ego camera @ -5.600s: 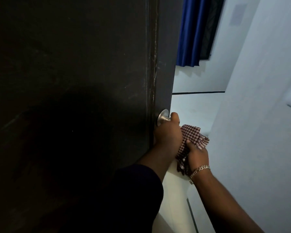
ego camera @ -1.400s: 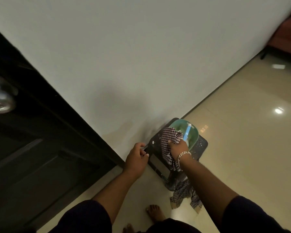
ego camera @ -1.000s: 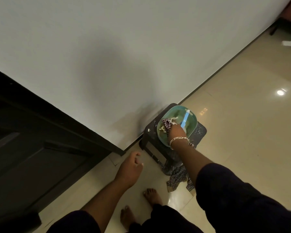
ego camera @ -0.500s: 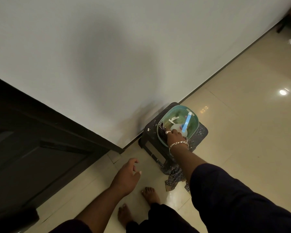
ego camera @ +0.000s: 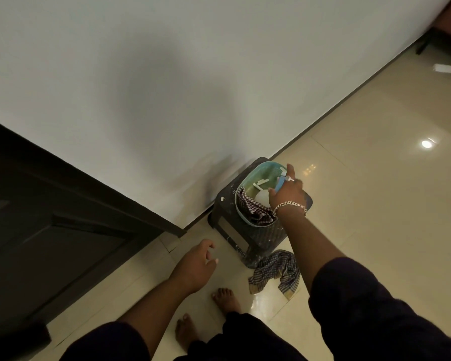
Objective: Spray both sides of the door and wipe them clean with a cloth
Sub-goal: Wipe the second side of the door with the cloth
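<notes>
Since half a second ago, the right hand (ego camera: 287, 190) has left the checked cloth (ego camera: 253, 209) at the near left side of the green basin (ego camera: 248, 178) and reached farther in, to the spray bottle (ego camera: 263, 196). Its fingers are curled over the blue trigger head; whether they really grip it, I cannot tell. A bracelet is on this wrist. The left hand (ego camera: 195, 264) hangs over the floor tiles (ego camera: 375, 204), fingers loosely bent, holding nothing. The basin stands on a dark woven stool (ego camera: 255, 235) against the white wall (ego camera: 167, 87). A second checked cloth (ego camera: 276, 269) lies on the floor at the stool's foot, near two bare feet. The dark door (ego camera: 37, 243) is at left, well apart from the basin.
</notes>
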